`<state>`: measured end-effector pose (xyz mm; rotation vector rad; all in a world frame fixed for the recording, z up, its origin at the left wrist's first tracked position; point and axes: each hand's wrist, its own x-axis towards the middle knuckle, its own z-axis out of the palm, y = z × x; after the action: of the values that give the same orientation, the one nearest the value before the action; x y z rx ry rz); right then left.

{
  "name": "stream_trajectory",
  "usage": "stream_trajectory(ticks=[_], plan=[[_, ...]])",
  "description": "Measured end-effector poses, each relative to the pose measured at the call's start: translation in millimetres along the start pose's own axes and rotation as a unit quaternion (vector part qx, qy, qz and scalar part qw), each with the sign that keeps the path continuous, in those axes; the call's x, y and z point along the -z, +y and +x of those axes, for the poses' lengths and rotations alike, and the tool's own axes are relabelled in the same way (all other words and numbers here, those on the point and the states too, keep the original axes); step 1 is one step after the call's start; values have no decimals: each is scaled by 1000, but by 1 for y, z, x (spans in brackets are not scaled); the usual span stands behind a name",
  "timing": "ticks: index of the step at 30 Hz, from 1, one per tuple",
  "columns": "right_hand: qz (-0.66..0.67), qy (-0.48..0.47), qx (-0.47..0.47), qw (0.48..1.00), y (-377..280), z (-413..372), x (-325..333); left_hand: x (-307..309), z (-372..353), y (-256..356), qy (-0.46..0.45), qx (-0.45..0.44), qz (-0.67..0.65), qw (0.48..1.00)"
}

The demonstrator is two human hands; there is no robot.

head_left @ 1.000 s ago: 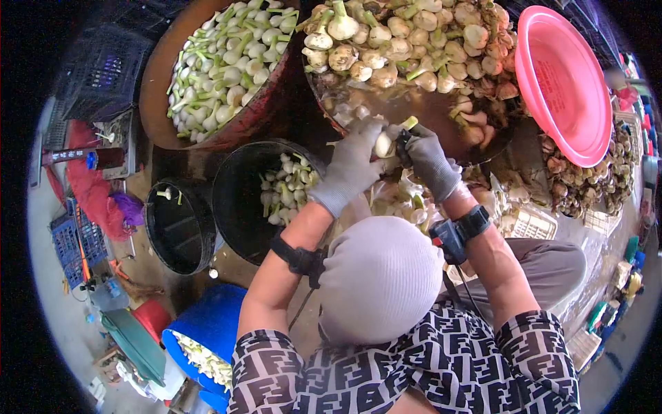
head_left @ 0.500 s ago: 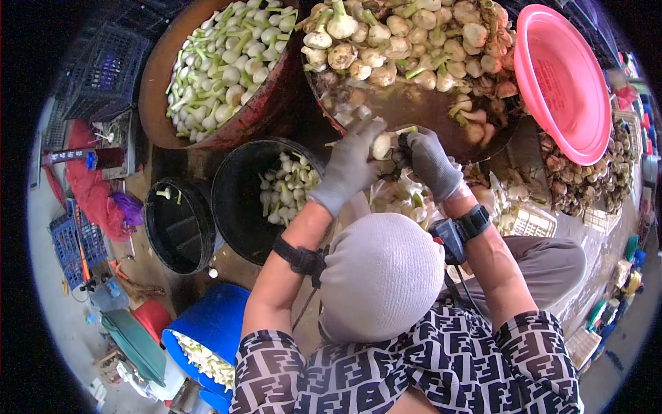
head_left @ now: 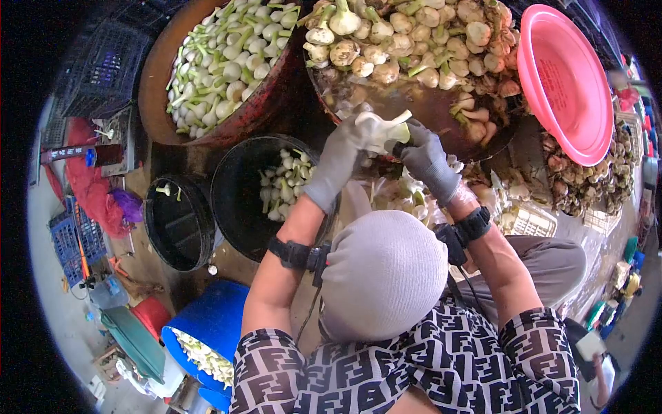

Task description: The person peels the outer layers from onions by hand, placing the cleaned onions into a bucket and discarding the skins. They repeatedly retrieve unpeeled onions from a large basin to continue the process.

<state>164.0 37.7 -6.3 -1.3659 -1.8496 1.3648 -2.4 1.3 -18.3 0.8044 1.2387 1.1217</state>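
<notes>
Head view: we note the left hand (head_left: pixel 340 150), gloved in grey, closed around a pale bulb (head_left: pixel 378 133), its cut stem slanting towards the right; the bulb sits between the 2 hands, just in front of murky water (head_left: pixel 417 107). The right hand (head_left: pixel 429 160) is curled about a dark object (head_left: pixel 398 148), perhaps a small tool, mostly hidden, close against the stem side. We judge the bulb light, firm in the body, slick where wet, its outer skin papery and easily torn; best held round the swollen body, leaving the stem free, with a grip snug but not crushing. Beyond the water we log heaped soil-marked bulbs (head_left: pixel 400 47); to their left, a rusty tub (head_left: pixel 156 86) full of white-and-green bulbs (head_left: pixel 231 72). Nearer stand a black bucket (head_left: pixel 238 207), part-filled with trimmed bulbs (head_left: pixel 283 186), and a smaller black tub (head_left: pixel 176 234) holding a few scraps. Loose peelings (head_left: pixel 403 194) lie below the hands. A pink basin (head_left: pixel 567 79) leans at right. Round about: brown floor (head_left: pixel 186 284), damp-looking in places; a blue barrel (head_left: pixel 207 310), red netting (head_left: pixel 96 179) and dark crates (head_left: pixel 103 65) along the left side.
</notes>
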Motion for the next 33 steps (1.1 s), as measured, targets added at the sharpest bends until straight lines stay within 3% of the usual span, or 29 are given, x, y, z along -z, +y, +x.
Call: stream_trajectory(ticks=[2,3,7,8,9,10,11,13,14,15,16,17,18,19,21,22,24,25,26,28,29,30,32,33], plan=[[93,-22,-62,994,-2,-1,0,-11,-1,-5,76,-90,159,980],[173,-41,-98,979,-4,-1,1,-9,-2,1,73,-96,155,981],[394,-125,-136,900,-15,-8,12,-9,-6,22,49,20,-74,996],[262,-123,-6,957,-10,-8,16,-6,-4,18,23,56,-139,988],[120,-116,124,978,-4,-8,20,0,0,12,-3,91,-203,975],[-27,-104,248,963,1,-9,23,4,3,7,-30,127,-266,955],[15,-103,206,973,-3,-11,23,5,3,13,-22,125,-221,967],[106,-102,115,982,-12,-16,21,18,9,4,16,-44,21,999],[150,-101,70,981,-18,-15,21,22,14,2,35,-130,143,981],[216,-98,-16,971,-26,-14,23,12,6,25,72,-24,60,995],[280,-94,-103,950,-34,-14,24,6,3,29,76,-73,101,989],[340,-90,-189,917,-39,-14,24,1,1,31,81,-122,140,979],[303,-97,-178,931,-36,-15,21,-1,-1,31,86,-169,179,965],[265,-105,-165,944,-32,-13,18,2,6,22,103,-284,353,885],[217,-131,-152,955,-25,-10,13,1,5,29,65,-88,341,934],[278,-126,-140,942,-22,-12,16,0,4,31,43,11,329,943],[396,-111,-114,905,-17,-20,26,4,7,10,46,-10,139,989],[538,-121,-147,821,-8,-21,33,5,8,6,39,4,39,998],[373,-53,-70,923,21,-31,37,6,8,5,31,17,-63,997],[465,-15,-96,880,10,-46,53,6,8,5,27,14,-137,990],[254,22,-12,967,11,-54,59,5,8,5,24,13,-174,984],[28,56,74,995,14,-63,69,13,7,11,23,37,-190,981],[-181,-11,33,983,66,-92,95,43,16,0,14,36,-307,951],[-110,-51,10,993,99,-107,97,59,23,0,87,35,-359,929]])
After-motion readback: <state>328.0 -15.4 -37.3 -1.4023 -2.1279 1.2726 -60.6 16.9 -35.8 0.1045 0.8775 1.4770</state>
